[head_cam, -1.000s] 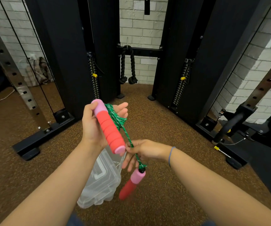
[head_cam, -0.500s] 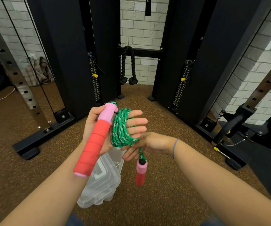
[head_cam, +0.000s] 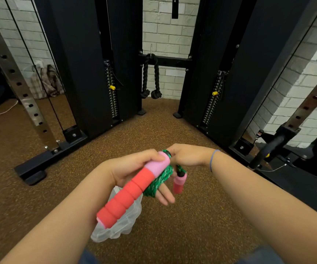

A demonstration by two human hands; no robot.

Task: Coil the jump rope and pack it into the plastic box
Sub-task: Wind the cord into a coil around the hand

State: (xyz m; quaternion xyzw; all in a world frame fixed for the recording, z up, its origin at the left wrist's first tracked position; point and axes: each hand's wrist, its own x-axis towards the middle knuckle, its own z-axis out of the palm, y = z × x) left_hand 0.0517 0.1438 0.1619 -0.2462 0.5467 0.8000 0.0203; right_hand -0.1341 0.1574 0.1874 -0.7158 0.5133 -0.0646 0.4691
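My left hand (head_cam: 134, 168) holds the jump rope's red and pink foam handle (head_cam: 132, 189) under its thumb, with the green rope (head_cam: 158, 181) coiled several times around its fingers. My right hand (head_cam: 189, 155) pinches the rope's free end near the top of the coil. The second handle (head_cam: 179, 182) dangles on a short length just below my right hand. The clear plastic box (head_cam: 119, 221) lies on the brown floor beneath my left forearm, mostly hidden by the arm and handle.
Black cable machine columns (head_cam: 89, 63) stand ahead on both sides, with a black rope attachment (head_cam: 151, 77) hanging between them. A perforated steel upright (head_cam: 14, 77) and base foot (head_cam: 39, 168) are at the left. Black equipment (head_cam: 296, 159) fills the right.
My left hand has turned palm down and dropped lower, swinging the big handle toward me. My right hand has carried the rope end up over the coil. The dangling length is shorter.
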